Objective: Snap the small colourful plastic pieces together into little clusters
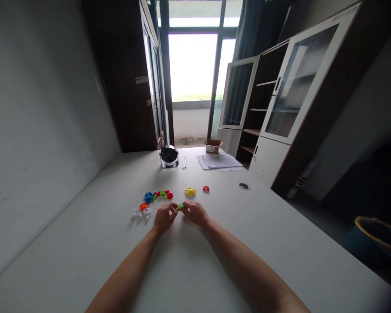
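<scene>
A small green plastic building piece [180,205] sits between the fingertips of my two hands, just above the white table [189,261]. My left hand [165,216] pinches it from the left, and my right hand [196,213] grips it from the right; the fingers cover much of it. Bits of orange [158,209] show behind my left hand, mostly hidden. Beyond my hands lie a yellow piece [190,191] and a small red piece [206,189]. To the left are blue pieces [148,197], red and green ones [163,194], an orange piece [144,206] and whitish clear pieces [142,213].
A round black device in a silver stand [169,156] is at the table's far side. Papers [220,161] and an open cardboard box [213,146] lie to its right. A round cable hole [244,186] marks the right side. A wall [45,130] borders the left.
</scene>
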`<act>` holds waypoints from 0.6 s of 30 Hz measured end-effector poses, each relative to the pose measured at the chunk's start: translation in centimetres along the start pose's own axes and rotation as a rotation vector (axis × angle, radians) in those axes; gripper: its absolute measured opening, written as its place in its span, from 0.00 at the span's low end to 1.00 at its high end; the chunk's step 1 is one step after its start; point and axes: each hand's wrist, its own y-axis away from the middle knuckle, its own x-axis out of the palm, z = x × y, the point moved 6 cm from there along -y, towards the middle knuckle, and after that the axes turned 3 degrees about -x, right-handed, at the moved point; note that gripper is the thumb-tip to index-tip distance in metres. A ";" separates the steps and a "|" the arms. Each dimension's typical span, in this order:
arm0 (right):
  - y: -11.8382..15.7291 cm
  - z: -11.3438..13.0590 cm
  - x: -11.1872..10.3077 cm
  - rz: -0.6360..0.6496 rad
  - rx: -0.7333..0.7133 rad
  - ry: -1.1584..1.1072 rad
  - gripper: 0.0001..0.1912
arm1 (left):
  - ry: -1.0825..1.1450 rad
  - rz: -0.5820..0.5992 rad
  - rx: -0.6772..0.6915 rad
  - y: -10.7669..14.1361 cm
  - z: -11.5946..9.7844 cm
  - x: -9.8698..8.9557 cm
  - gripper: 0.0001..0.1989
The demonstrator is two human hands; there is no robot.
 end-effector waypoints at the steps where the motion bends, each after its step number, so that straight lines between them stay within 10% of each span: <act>1: 0.0 0.0 0.0 -0.003 0.000 -0.007 0.12 | -0.002 0.002 0.002 0.0 0.0 0.0 0.07; 18: -0.1 0.2 0.0 -0.013 -0.007 -0.044 0.07 | 0.014 -0.006 0.035 -0.1 -0.1 -0.5 0.09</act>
